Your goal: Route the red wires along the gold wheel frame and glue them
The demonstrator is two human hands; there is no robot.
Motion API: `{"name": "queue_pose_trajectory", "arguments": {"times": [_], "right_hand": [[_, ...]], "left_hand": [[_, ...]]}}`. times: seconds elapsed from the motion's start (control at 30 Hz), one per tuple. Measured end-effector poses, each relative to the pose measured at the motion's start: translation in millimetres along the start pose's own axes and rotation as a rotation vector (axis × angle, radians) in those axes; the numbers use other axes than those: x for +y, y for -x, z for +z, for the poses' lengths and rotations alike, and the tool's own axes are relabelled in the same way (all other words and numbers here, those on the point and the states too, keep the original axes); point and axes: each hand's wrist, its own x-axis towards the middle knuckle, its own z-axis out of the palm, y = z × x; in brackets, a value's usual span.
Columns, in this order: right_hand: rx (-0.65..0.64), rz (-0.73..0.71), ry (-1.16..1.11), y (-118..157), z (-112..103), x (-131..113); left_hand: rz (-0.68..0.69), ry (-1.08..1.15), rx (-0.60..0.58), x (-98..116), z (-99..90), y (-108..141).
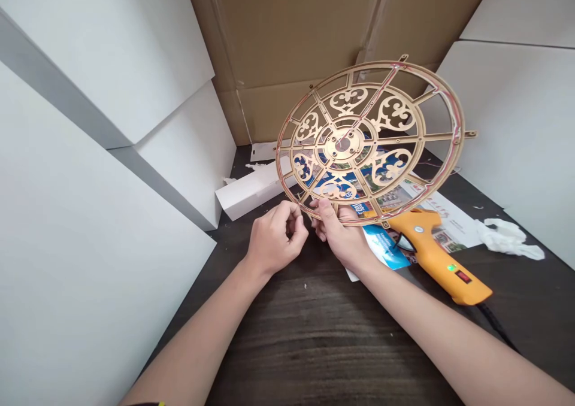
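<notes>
My right hand (344, 232) grips the near rim of a round gold openwork frame (345, 145), thumb on top, some of its fingers hidden. The frame is held tilted above the table, with spokes, scroll ornaments and small tabs around its edge. Red wire runs along the outer ring and one spoke, with clear, shiny glue-like streaks over it at the right side. My left hand (276, 238) is closed in a pinch beside the lower left rim. What its fingers hold, if anything, cannot be made out.
A yellow glue gun (442, 262) with a black cord lies at the right on printed leaflets (386, 247). Crumpled white tissue (512, 238) is farther right. Behind lies a long white box (256, 190). Large white boxes (175, 154) and a cardboard wall (291, 41) enclose the dark table (305, 334).
</notes>
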Motion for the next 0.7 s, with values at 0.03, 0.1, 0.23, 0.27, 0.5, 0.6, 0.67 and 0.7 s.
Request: {"name": "queue_pose_trajectory", "arguments": {"times": [0.03,0.1,0.23,0.27,0.5,0.6,0.67,0.7], "right_hand": [[0.007,0.004,-0.020,0,0,0],[0.017,0.012,-0.061,-1,1,-1],[0.018,0.028,-0.111,0,2,-3],[0.015,0.031,-0.120,0,3,-4],[0.027,0.038,-0.186,-1,5,-8],[0.029,0.027,-0.206,-1,6,-10],[0.024,0.021,-0.217,0,7,-11],[0.019,0.019,-0.220,1,7,-11]], "left_hand": [[0.014,0.010,-0.008,1,0.0,0],[0.040,0.029,-0.034,2,0.1,1],[0.041,0.053,-0.100,1,0.8,1],[0.028,0.055,-0.116,0,0.9,1],[-0.080,0.104,-0.222,-1,0.6,2],[-0.105,0.135,-0.244,0,2.3,3],[-0.109,0.169,-0.275,-1,4.0,2],[-0.107,0.194,-0.293,-2,4.7,2]]}}
